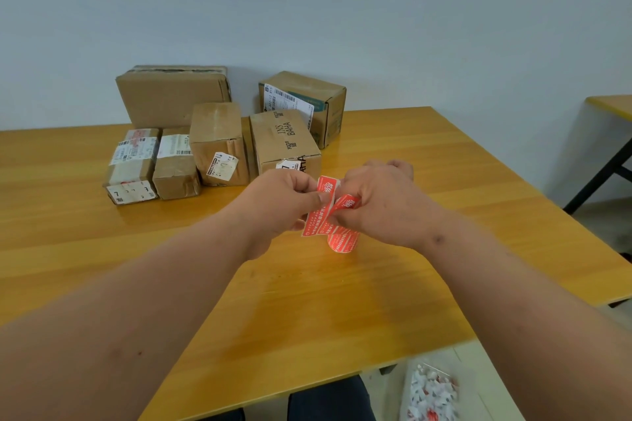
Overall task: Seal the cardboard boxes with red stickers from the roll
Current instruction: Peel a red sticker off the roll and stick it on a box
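Observation:
Both hands meet above the middle of the wooden table (342, 301). My left hand (284, 202) pinches the strip of red stickers (319, 207) that leads off the roll. My right hand (379, 202) pinches one red sticker (349, 203) whose top end is lifted from the strip. The red sticker roll (342, 243) hangs just below my right hand, close above the table. Several cardboard boxes stand at the table's far side, among them a "BAHA" box (284, 143) right behind my hands and a taller box (217, 143) to its left.
A large box (171, 96) and a box with a shipping label (304, 102) stand against the wall. Two small labelled boxes (150, 164) sit at the far left. A bag of red and white paper scraps (431, 393) lies on the floor at right. A second table (612, 106) stands at right.

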{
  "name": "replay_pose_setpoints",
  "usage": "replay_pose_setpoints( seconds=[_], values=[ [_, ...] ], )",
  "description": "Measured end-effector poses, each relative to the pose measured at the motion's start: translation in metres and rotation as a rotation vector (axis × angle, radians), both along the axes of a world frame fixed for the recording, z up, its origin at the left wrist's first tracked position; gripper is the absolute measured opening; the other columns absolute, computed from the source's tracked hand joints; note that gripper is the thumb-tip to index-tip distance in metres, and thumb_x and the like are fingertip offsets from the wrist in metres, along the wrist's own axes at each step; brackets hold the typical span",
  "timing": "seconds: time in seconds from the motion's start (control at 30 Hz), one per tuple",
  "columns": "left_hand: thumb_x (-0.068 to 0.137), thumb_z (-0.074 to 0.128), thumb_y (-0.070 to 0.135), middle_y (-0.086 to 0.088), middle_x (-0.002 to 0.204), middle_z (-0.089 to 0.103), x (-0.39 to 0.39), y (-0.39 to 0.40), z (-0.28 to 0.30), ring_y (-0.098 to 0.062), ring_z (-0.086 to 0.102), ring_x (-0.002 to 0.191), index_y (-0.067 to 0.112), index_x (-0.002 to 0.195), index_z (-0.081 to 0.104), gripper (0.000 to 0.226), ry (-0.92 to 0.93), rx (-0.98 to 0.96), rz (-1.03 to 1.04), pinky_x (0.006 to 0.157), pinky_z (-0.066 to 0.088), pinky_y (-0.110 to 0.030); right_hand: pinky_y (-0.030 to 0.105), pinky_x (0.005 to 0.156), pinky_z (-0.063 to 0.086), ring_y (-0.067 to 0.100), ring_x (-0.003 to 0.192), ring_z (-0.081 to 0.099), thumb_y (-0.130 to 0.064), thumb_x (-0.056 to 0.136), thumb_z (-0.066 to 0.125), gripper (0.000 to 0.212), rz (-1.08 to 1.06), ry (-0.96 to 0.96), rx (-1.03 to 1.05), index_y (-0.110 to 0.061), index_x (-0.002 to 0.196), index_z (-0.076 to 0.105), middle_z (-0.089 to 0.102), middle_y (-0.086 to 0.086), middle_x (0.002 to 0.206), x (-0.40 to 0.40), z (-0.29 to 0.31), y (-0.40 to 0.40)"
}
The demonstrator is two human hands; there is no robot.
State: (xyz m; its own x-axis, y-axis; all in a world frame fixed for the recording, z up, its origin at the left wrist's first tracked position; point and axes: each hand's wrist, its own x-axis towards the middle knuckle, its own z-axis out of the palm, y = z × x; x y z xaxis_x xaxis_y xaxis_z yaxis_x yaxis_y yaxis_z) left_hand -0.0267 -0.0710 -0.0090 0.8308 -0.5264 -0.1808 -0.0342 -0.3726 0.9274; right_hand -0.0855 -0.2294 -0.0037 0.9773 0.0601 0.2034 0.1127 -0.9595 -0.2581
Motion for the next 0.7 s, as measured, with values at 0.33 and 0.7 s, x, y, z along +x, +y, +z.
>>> replay_pose_setpoints(
  seconds=[0.33, 0.7],
  values=[
    [0.087, 0.070, 0.020, -0.010, 0.088, 0.074, 0.0001, 0.0062, 0.0008, -0.035, 0.066, 0.097, 0.008, 0.086, 0.072, 0.012, -0.071, 0.032, -0.043, 0.093, 0.051, -0.054, 0.035, 0.091, 0.019, -0.002, 0.081, 0.048, -0.050, 0.076, 0.068, 0.025, -0.045, 0.127, 0.068, -0.025, 0.073, 0.072, 0.068, -0.008, 0.077, 0.0046, 0.0014, -0.0013],
    [0.089, 0.067, 0.020, -0.011, 0.088, 0.074, 0.0027, -0.0005, -0.0016, -0.029, 0.071, 0.090, 0.014, 0.078, 0.067, 0.012, -0.018, -0.027, 0.013, 0.084, 0.058, -0.040, 0.037, 0.095, 0.018, 0.008, 0.094, 0.045, -0.037, 0.081, 0.065, 0.018, -0.014, 0.025, -0.001, -0.022, 0.073, 0.069, 0.067, -0.008, 0.080, 0.0027, -0.0003, -0.0007]
  ],
)
